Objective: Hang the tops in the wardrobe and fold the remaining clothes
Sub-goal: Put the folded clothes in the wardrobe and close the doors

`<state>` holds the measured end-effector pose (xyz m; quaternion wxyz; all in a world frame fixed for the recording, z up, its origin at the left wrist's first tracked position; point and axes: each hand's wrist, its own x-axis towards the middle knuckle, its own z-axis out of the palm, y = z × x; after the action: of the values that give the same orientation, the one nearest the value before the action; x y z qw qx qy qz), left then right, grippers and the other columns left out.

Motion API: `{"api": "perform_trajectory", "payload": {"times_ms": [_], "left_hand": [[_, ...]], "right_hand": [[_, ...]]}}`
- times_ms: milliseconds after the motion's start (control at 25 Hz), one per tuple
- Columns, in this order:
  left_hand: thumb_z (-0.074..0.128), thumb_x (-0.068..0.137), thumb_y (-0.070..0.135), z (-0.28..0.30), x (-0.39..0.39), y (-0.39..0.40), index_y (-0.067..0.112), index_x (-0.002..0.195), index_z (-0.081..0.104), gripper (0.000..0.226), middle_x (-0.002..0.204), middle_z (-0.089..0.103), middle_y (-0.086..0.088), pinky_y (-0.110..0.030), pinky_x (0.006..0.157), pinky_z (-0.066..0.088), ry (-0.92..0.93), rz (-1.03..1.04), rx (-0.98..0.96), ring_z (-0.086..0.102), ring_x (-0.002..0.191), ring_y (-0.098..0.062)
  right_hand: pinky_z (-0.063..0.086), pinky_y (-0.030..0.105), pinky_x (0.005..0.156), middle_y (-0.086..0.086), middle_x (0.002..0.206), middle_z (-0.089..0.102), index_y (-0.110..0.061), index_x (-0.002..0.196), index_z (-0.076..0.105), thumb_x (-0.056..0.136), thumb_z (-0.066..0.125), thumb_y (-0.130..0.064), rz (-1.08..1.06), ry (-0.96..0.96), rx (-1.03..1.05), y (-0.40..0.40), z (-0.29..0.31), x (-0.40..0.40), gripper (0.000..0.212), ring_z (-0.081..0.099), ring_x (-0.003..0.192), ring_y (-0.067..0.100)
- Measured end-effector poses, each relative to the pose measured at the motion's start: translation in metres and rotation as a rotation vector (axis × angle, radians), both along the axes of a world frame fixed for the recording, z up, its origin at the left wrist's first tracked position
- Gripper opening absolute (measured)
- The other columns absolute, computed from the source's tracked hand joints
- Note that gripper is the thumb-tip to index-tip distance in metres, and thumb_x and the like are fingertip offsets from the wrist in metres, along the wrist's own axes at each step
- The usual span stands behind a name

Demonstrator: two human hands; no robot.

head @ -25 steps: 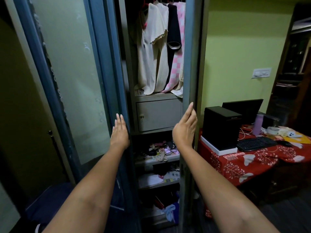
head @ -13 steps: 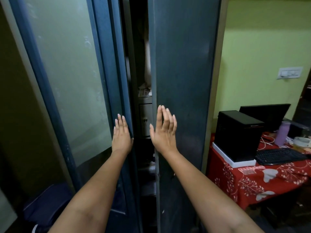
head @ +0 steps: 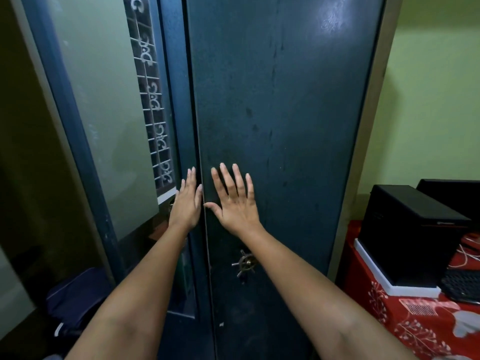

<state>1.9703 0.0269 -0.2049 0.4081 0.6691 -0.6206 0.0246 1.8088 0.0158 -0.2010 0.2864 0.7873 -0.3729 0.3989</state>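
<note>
Wardrobe [head: 285, 126] with both doors closed: left hand [head: 187, 203] and right hand [head: 235, 203], fingers straight and holding nothing, press flat on either side of the central seam, above the wheel-shaped handle [head: 244, 263]; no clothes are visible.

Red floral-clothed table [head: 405, 320] with black box [head: 410, 229], keyboard [head: 462, 284], white cable [head: 465, 255].

Home bedroom: steel wardrobe [head: 280, 126] beside cloth-covered computer desk [head: 415, 323].

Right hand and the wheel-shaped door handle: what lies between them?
Head view: only bare dark door panel and the wrist separate the right hand from the handle below.
</note>
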Motion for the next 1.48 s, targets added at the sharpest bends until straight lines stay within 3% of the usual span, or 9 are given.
{"api": "perform_trajectory", "payload": {"times_ms": [160,320,440,520,680,760,840,1000,1480], "left_hand": [[0.007,0.088,0.072,0.000,0.015,-0.012,0.046,0.145,-0.019,0.068,0.159,0.016,0.005,-0.047,0.116,0.015,0.105,-0.023,-0.001,0.018,0.145,-0.026],[0.009,0.085,0.077,0.004,0.020,-0.021,0.044,0.145,-0.020,0.075,0.159,0.013,0.011,-0.049,0.116,0.009,0.187,-0.019,-0.046,0.013,0.146,-0.031],[0.024,0.090,0.070,0.005,0.019,-0.023,0.036,0.149,-0.017,0.080,0.158,0.017,0.008,-0.044,0.118,0.003,0.156,-0.004,-0.122,0.020,0.145,-0.027],[0.035,0.094,0.059,0.009,0.014,-0.023,0.028,0.151,-0.011,0.080,0.160,0.009,0.004,-0.041,0.119,0.006,0.032,0.087,-0.170,0.018,0.145,-0.023],[0.037,0.093,0.058,0.009,0.019,-0.038,0.021,0.152,-0.009,0.083,0.160,-0.011,-0.002,-0.047,0.120,0.006,-0.468,0.235,-0.217,-0.007,0.147,-0.024],[0.041,0.084,0.070,0.009,0.020,-0.047,0.013,0.150,-0.016,0.104,0.159,-0.016,-0.006,-0.050,0.119,0.002,-0.694,0.234,-0.117,-0.014,0.146,-0.026],[0.050,0.070,0.079,0.010,0.017,-0.052,0.005,0.148,-0.020,0.128,0.156,-0.024,-0.011,-0.050,0.119,-0.004,-0.787,0.254,-0.018,-0.020,0.145,-0.027],[0.067,0.054,0.077,0.014,0.006,-0.061,0.001,0.144,-0.027,0.150,0.151,-0.035,-0.015,-0.046,0.114,-0.020,-0.763,0.322,0.093,-0.035,0.138,-0.027],[0.073,0.045,0.076,0.020,0.006,-0.090,0.001,0.140,-0.033,0.161,0.147,-0.040,-0.016,-0.047,0.114,-0.019,-0.705,0.327,0.188,-0.041,0.133,-0.030]], "right_hand": [[0.009,0.048,0.118,0.003,0.159,0.000,-0.019,0.152,-0.007,0.093,0.025,-0.063,-0.028,0.037,0.008,-0.027,-0.004,-0.004,0.081,0.003,0.147,0.025],[0.007,0.047,0.117,0.003,0.159,-0.005,-0.019,0.152,-0.009,0.094,0.030,-0.058,-0.073,0.089,0.022,-0.044,-0.004,0.002,0.079,-0.001,0.147,0.025],[0.006,0.047,0.117,0.003,0.159,-0.008,-0.018,0.151,-0.010,0.094,0.037,-0.057,-0.138,0.123,0.046,-0.055,-0.004,0.006,0.083,-0.003,0.147,0.025],[0.004,0.049,0.117,0.004,0.159,-0.011,-0.018,0.151,-0.012,0.092,0.039,-0.061,-0.183,0.136,0.094,-0.062,-0.004,0.007,0.089,-0.007,0.147,0.026],[-0.004,0.055,0.116,0.007,0.156,-0.024,-0.018,0.149,-0.020,0.085,0.045,-0.068,-0.278,0.151,0.189,-0.078,-0.005,0.002,0.105,-0.017,0.145,0.030],[-0.008,0.059,0.114,0.007,0.153,-0.032,-0.018,0.148,-0.025,0.082,0.045,-0.072,-0.296,0.133,0.251,-0.084,-0.002,0.000,0.110,-0.024,0.142,0.032],[-0.010,0.060,0.113,0.007,0.152,-0.035,-0.018,0.147,-0.026,0.080,0.043,-0.075,-0.311,0.122,0.284,-0.090,0.000,0.000,0.113,-0.028,0.141,0.032],[-0.009,0.062,0.111,0.008,0.150,-0.038,-0.017,0.145,-0.030,0.077,0.043,-0.078,-0.328,0.137,0.327,-0.098,0.001,0.005,0.117,-0.034,0.138,0.034],[-0.015,0.065,0.106,0.009,0.140,-0.051,-0.021,0.137,-0.041,0.073,0.037,-0.084,-0.344,0.176,0.377,-0.125,-0.001,0.014,0.119,-0.041,0.131,0.038]]}}
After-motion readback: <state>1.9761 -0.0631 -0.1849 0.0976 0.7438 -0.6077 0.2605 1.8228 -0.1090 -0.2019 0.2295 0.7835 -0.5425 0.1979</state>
